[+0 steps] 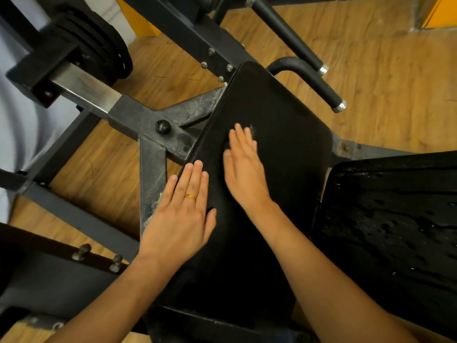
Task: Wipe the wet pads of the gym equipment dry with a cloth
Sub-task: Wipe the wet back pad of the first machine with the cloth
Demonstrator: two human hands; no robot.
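From the head camera, looking down, a long pad [284, 115] of black vinyl runs from the bottom middle up towards the top, tilted a little to the right. Both hands lie on it, palms down.

The left hand [180, 216] rests on the pad's left edge, fingers straight and close together, thumb spread towards the right. It holds nothing. A gold ring [190, 196] sits on one finger. Part of the palm hangs over the grey metal frame [152, 169] just beside the pad.

The right hand [243, 169] lies flat nearer the middle of the pad, further up than the left, with straight fingers pointing up the pad. It also holds nothing, and its fingertips are slightly blurred. A small pale sheen shows on the pad just beside them.

To the right, close to the long pad, a second black pad, the wet pad [395, 219], is dotted with water drops and streaks.

At upper left, black weight plates [99, 50] sit on the frame. Two black handles [291, 38] with silver ends reach over the wooden floor [383, 78] at upper right.
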